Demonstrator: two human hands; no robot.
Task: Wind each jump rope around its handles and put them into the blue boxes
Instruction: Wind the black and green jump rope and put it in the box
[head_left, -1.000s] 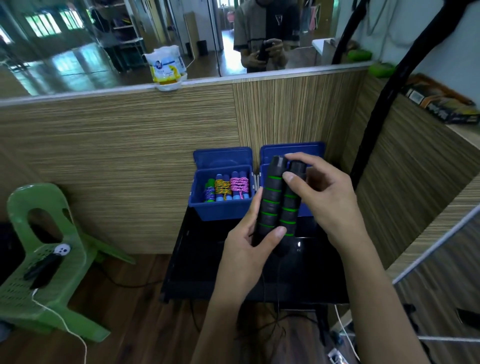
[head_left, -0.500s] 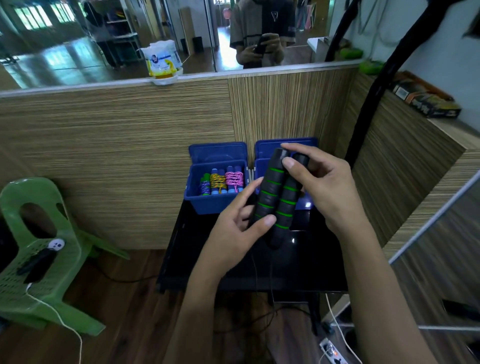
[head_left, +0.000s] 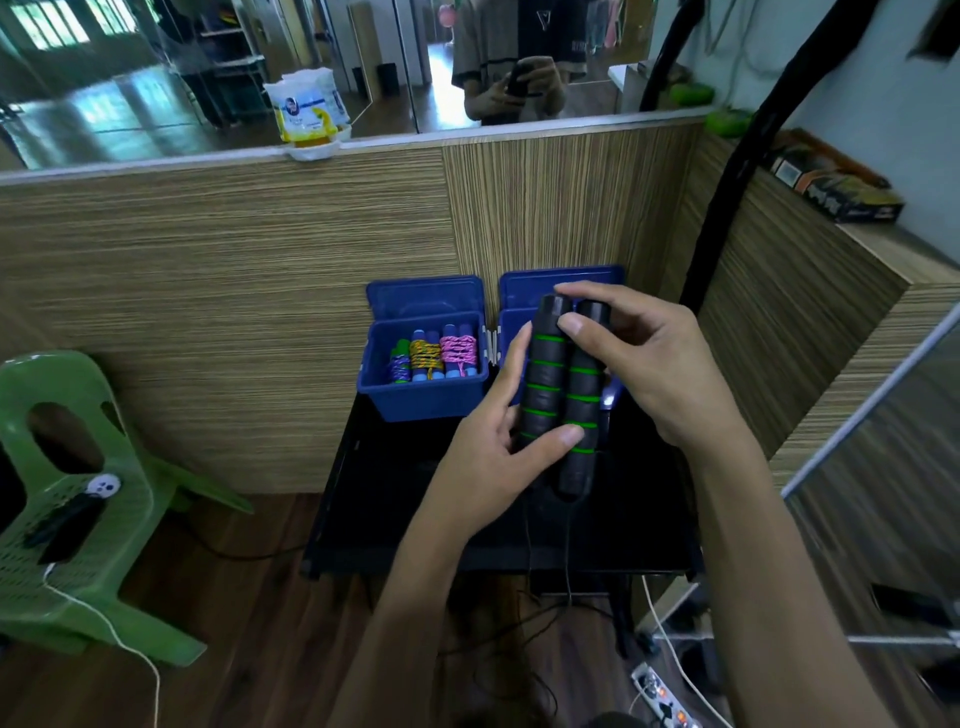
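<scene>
- Cord (head_left: 569, 551) hangs loose from the bottom ends of the handles, trailing down past the bench edge toward the floor; none of it is wound yet. It is thin and dark against a dark surface, so its full run is hard to trace.
- Left hand (head_left: 493, 457) grips the lower part of the two black, green-ringed handles (head_left: 563, 395), thumb across the front, fingers behind. Keep this clamp firm so the pair stays parallel and touching.
- Right hand (head_left: 639, 364) holds the top ends, thumb pressed on the left handle, fingers curled round the back. Judgement: this hand should let go and gather the cord, while the left one alone holds the pair.
- Start wraps near the bottom, lay turns snug side by side, tuck the tail under the last turn.
- Bench (head_left: 395, 519) is black and glossy, below the hands.
- Right blue box (head_left: 524, 296) sits just behind the handles, mostly hidden; likely destination.
- Left blue box (head_left: 423, 397) already holds three wound ropes (head_left: 431, 356), upright.
</scene>
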